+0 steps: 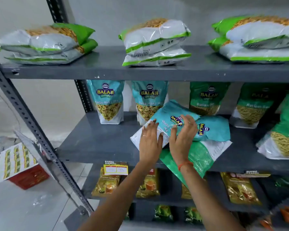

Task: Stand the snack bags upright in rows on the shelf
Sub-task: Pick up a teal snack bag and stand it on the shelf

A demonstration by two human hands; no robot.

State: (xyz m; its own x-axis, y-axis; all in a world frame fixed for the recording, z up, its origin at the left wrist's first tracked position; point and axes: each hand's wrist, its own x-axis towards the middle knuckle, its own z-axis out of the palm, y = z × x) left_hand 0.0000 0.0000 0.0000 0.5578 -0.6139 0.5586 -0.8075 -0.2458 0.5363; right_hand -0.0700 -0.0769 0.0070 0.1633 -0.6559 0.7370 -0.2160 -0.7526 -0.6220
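From the head camera, both hands reach onto the middle shelf (93,140) of a grey metal rack. The left hand (149,142) lies flat, fingers spread, on the white lower end of a teal snack bag (165,120) that lies tilted on a small pile. The right hand (182,137) rests on the same bag near its logo, fingers loosely curled and open, gripping nothing. A second teal bag (213,129) lies beside it, and a green bag (197,157) lies under both, hanging over the shelf edge. Behind, two teal bags (109,102) stand upright in a row, with green bags (207,99) upright to their right.
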